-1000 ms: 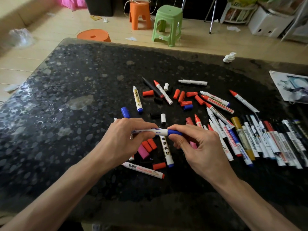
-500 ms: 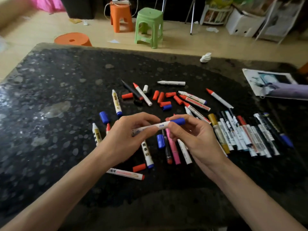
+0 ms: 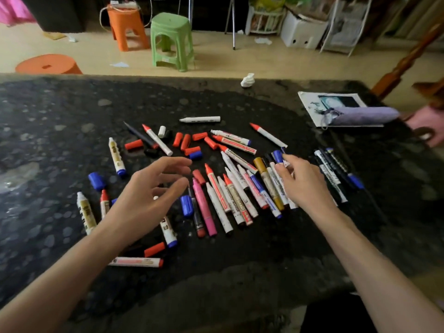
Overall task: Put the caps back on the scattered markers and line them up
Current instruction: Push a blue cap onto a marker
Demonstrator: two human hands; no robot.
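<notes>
While right hand (image 3: 300, 183) pinches one blue-capped marker (image 3: 278, 156), left hand (image 3: 149, 195) hovers spread beside one pink marker (image 3: 204, 210)

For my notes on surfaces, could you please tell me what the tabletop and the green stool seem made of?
The tabletop looks like polished dark stone, perhaps granite or composite: grey speckles, glossy reflections. The green stool looks like moulded plastic: uniform colour, one-piece rounded legs, soft sheen.

Surface legend, as I logged it: the tabletop (image 3: 60, 116) was dark speckled stone, polished, with dull glare; the markers (image 3: 204, 207) and loose caps (image 3: 133, 144) were smooth plastic with slight sheen; the green stool (image 3: 171, 37) was moulded matt plastic; the sheet (image 3: 310, 102) was printed paper; the pouch (image 3: 360, 115) looked like fuzzy cloth.
</notes>
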